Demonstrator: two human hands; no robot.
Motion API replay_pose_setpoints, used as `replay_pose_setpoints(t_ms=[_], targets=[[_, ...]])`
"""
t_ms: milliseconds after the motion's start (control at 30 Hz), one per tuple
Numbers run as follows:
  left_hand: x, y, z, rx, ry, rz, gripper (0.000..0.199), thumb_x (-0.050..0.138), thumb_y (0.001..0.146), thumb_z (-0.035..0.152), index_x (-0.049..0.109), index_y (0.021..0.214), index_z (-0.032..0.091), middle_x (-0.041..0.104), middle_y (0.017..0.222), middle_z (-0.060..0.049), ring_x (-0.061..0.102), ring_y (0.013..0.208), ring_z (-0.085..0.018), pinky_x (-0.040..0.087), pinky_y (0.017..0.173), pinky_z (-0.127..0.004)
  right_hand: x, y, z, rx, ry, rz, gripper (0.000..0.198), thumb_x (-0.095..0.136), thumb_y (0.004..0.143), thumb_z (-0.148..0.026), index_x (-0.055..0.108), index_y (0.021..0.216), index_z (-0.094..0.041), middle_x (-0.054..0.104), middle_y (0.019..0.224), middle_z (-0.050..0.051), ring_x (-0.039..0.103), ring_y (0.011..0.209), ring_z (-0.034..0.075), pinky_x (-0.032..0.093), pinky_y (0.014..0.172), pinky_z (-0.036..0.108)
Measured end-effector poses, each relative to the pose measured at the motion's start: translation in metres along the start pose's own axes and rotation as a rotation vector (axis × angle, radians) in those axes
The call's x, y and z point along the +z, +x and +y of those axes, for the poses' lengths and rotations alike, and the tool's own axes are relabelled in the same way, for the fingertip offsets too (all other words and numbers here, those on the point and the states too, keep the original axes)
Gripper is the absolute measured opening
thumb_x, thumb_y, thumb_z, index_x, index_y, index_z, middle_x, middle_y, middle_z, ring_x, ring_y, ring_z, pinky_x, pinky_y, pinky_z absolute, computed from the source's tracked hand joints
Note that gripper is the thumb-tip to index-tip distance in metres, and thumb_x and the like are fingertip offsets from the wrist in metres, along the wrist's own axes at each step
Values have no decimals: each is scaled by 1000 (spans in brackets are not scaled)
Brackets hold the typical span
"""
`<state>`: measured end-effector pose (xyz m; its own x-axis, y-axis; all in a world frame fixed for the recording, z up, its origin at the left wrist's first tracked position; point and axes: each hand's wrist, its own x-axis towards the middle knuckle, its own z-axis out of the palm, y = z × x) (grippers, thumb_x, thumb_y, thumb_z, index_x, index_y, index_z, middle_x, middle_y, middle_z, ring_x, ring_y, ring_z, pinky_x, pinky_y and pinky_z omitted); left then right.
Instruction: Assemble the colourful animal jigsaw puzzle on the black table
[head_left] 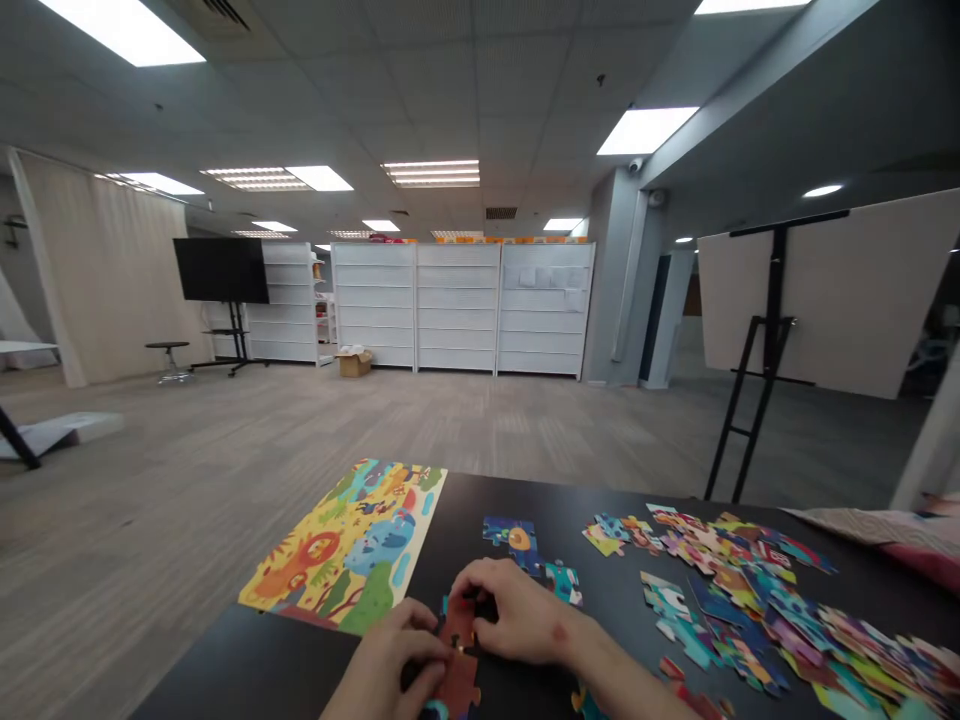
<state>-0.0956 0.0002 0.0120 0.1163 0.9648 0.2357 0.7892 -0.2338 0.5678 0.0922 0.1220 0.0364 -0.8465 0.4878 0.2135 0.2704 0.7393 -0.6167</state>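
Close together at the table's near side, both my hands are on reddish-brown jigsaw pieces. My left hand [397, 660] has its fingers closed on the edge of the nearer jigsaw piece [459, 685]. With thumb and fingers curled in, my right hand [514, 610] grips the farther jigsaw piece [456, 628], which its fingers partly cover. The two pieces meet or nearly meet; whether they are locked cannot be made out. Just beyond my right hand lie some dark blue joined pieces [517, 540] and a teal piece [564, 580]. Another piece [585, 703] is partly hidden under my right forearm.
A colourful animal picture sheet [352, 545] lies at the left of the black table [465, 495]. Many loose jigsaw pieces [750, 590] are heaped on the right. Cloth [892, 530] rests at the far right edge. An easel stand [757, 400] stands behind the table.
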Motion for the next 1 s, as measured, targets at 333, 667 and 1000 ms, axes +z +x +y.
replay_pose_setpoints(t_ms=[333, 667, 1000], targets=[[-1, -4, 9, -40, 83, -70, 32, 70, 74, 19, 74, 105, 28, 65, 107, -3, 67, 98, -19, 52, 89, -25, 1, -6, 6, -51, -31, 47, 34, 56, 68, -8, 71, 96, -21, 70, 96, 1, 65, 83, 13, 49, 74, 21], [22, -1, 5, -85, 351, -20, 31, 66, 74, 25, 71, 105, 31, 63, 102, -3, 68, 91, -19, 55, 75, -26, 0, -7, 7, -46, 4, 62, 31, 57, 68, -9, 70, 94, -20, 70, 93, 1, 64, 78, 13, 48, 70, 20], [27, -5, 1, -87, 450, 4, 32, 73, 70, 29, 71, 102, 33, 66, 103, 0, 66, 97, -21, 56, 74, -25, 3, -7, 11, -41, 4, 70, 31, 57, 68, -9, 70, 93, -20, 70, 92, 1, 63, 76, 12, 48, 69, 19]])
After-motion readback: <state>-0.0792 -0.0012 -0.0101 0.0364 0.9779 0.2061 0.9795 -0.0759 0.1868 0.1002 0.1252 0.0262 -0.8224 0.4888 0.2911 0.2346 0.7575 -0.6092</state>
